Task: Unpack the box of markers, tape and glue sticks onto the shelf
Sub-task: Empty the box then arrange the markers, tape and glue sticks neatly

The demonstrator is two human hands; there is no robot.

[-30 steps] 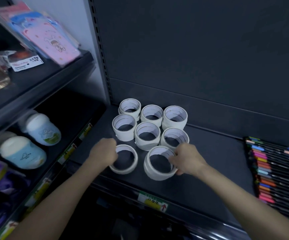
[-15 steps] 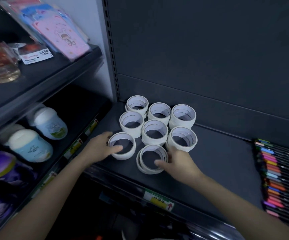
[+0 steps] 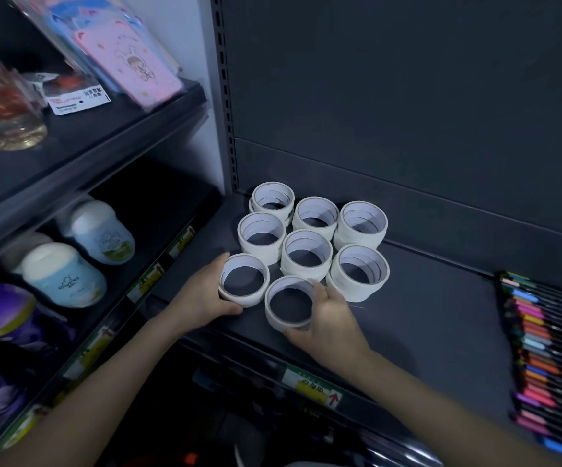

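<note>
Dark shelf (image 3: pixel 441 318) boards carry white tape rolls in stacked columns at the back left, with two more stacks at the front, each clamped in a hand's grip: left hand (image 3: pixel 202 298) around the left tape stack (image 3: pixel 244 281), right hand (image 3: pixel 332 318) around the right tape stack (image 3: pixel 289 303). Both sit near the shelf's front edge, and the loosely aligned rolls could shear and spill if released unevenly. A hard push could also topple the rear stacks (image 3: pixel 310 230), though the markers (image 3: pixel 549 338) lie well apart.
</note>
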